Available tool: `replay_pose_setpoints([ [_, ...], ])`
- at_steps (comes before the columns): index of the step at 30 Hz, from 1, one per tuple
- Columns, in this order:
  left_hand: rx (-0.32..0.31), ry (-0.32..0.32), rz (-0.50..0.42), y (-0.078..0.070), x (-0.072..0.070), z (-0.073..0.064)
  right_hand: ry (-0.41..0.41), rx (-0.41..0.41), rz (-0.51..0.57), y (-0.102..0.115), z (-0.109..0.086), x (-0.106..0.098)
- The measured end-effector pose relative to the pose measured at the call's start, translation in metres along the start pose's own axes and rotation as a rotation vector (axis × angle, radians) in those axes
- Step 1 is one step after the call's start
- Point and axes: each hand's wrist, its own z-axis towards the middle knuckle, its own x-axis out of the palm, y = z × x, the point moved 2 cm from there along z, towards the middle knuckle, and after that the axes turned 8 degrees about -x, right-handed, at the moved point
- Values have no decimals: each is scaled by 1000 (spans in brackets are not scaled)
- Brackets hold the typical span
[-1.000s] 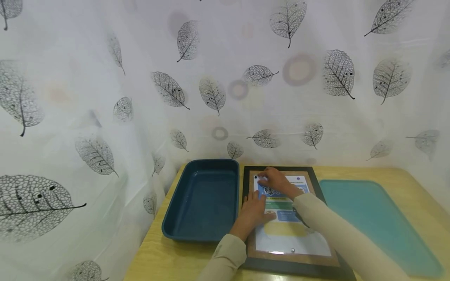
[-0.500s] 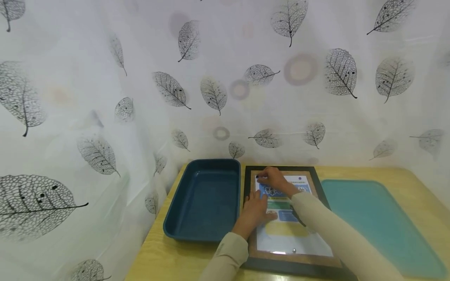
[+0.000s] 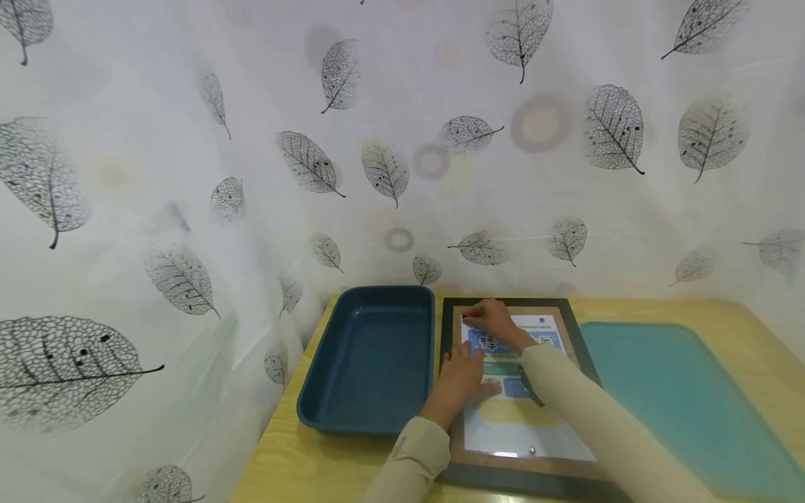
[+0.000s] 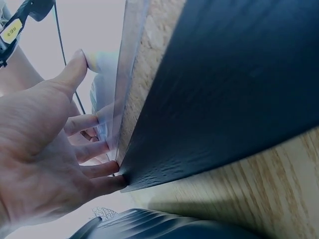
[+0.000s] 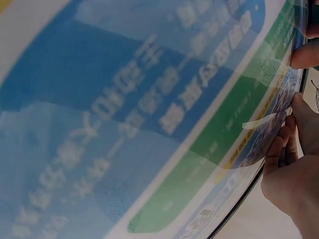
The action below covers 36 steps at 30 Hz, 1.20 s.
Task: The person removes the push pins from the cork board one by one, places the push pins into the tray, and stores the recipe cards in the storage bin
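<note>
A printed poster (image 3: 503, 434) under a clear glossy sheet lies on a dark-framed cork board (image 3: 522, 480) in the head view. At its upper left corner my right hand (image 3: 498, 323) pinches a small dark pin (image 3: 465, 317), which the fingertips mostly cover. My left hand (image 3: 460, 381) rests on the poster's left side with spread fingers, some at the board's edge. The left wrist view shows that hand (image 4: 50, 144) against the clear sheet and dark frame (image 4: 214, 89). In the right wrist view my right hand (image 5: 294, 174) has curled fingers; the pin is not visible.
A deep dark blue tray (image 3: 371, 370) stands left of the board. To its right lies a flat turquoise tray (image 3: 679, 391). A round pin (image 3: 542, 319) is at the poster's top right, and a silvery one (image 3: 532, 450) at its bottom. A leaf-patterned curtain (image 3: 402, 175) hangs behind the table.
My right fingertips have closed in over the dark pin, which showed more plainly before. My left hand has stayed in place. The whole head view has shifted slightly.
</note>
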Motion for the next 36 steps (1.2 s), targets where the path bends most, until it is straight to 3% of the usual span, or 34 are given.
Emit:
replay_pose_setpoints([
  [19, -36, 34, -2, -3, -5, -5, 21, 4, 47, 1, -1, 0],
  [36, -25, 39, 18, -3, -5, -7, 41, 8, 21, 11, -6, -5],
])
